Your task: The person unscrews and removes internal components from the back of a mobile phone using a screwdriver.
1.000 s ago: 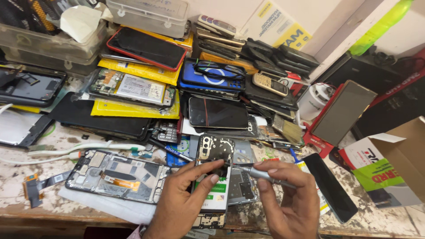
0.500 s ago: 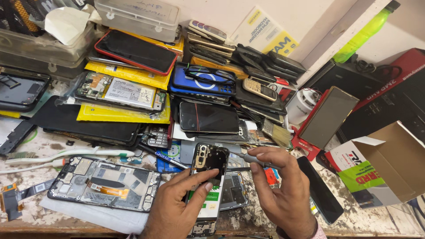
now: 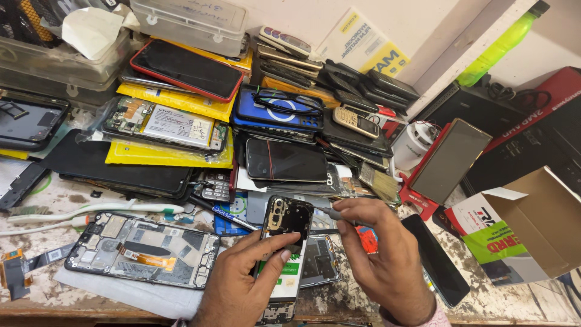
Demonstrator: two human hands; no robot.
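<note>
My left hand (image 3: 242, 284) wraps the opened smartphone (image 3: 283, 254) from the left, thumb laid across its middle, holding it flat just above the front edge of the desk (image 3: 520, 303). My right hand (image 3: 381, 266) pinches a small screwdriver (image 3: 330, 212) between thumb and fingers, its tip aimed at the upper right corner of the phone, beside the black camera cover plate (image 3: 289, 217).

The back cover is already off: the battery with its white and green label shows below the dark plate, and the lower board is bare. The upper plate is not yet lifted, so I judge the teardown is at an early to middle point, with the screws along the top still being dealt with.

Just left lies a stripped phone frame (image 3: 142, 257) on a pale cloth, and a toothbrush (image 3: 91, 209) beyond it. A dark phone (image 3: 436, 260) lies by my right wrist, and an open cardboard box (image 3: 532, 230) stands further right. Behind, stacked phones (image 3: 284, 160) and yellow packets (image 3: 163, 154) crowd the desk.
</note>
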